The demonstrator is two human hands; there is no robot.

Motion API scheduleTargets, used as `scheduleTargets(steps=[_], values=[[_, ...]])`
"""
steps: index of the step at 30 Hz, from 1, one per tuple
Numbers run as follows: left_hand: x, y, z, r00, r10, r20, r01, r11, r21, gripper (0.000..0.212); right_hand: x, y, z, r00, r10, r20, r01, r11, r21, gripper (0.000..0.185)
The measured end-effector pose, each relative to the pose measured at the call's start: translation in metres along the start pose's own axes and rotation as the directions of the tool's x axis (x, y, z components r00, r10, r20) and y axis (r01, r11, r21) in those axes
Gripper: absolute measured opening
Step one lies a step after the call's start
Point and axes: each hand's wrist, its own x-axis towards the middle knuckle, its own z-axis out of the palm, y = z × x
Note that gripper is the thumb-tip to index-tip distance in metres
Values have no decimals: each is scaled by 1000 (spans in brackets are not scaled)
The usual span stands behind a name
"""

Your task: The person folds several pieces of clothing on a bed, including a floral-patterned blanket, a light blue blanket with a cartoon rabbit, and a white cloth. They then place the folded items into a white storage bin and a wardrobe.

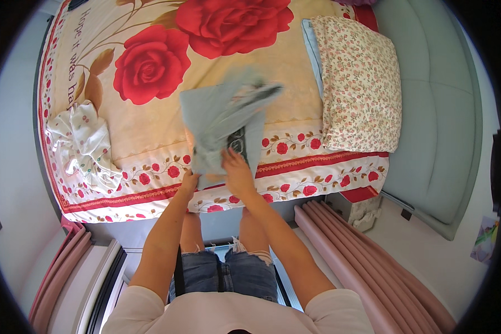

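A grey-green cloth garment with a dark printed patch lies on the rose-patterned bed cover, near the bed's front edge. Its upper part is blurred by motion and lifted or folded over. At its lower left corner, my left hand pinches the fabric. My right hand is on the garment beside the dark patch, fingers pointing away from me; whether it grips the cloth is not clear.
A crumpled white patterned cloth lies on the bed at the left. At the right, a floral pillow lies over something light blue, beside the padded grey headboard. Pink curtains hang near the bed's front edge on both sides.
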Motion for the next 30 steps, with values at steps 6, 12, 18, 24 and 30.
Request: scheduleTargets(steps=[6, 12, 18, 24, 30], values=[[5, -26, -15, 993, -76, 95, 92, 979, -181, 31, -6, 9, 49, 976, 43, 214, -70, 990, 119, 65], [-54, 19, 37, 991, -130, 12, 131, 984, -123, 42, 19, 3, 8, 867, 387, 315, -493, 759, 425, 50], [-125, 82, 24, 996, 14, 86, 25, 899, -437, 34, -22, 19, -84, 746, 577, 332, -327, -116, 938, 37], [-259, 237, 76, 974, 101, 203, 33, 823, -567, 33, -122, -22, -226, 691, 599, 405, 5, -564, 826, 42], [-243, 351, 248, 917, 60, 394, 24, 978, -206, 19, -187, -2, -305, 388, 891, 234, 518, -421, 745, 33]])
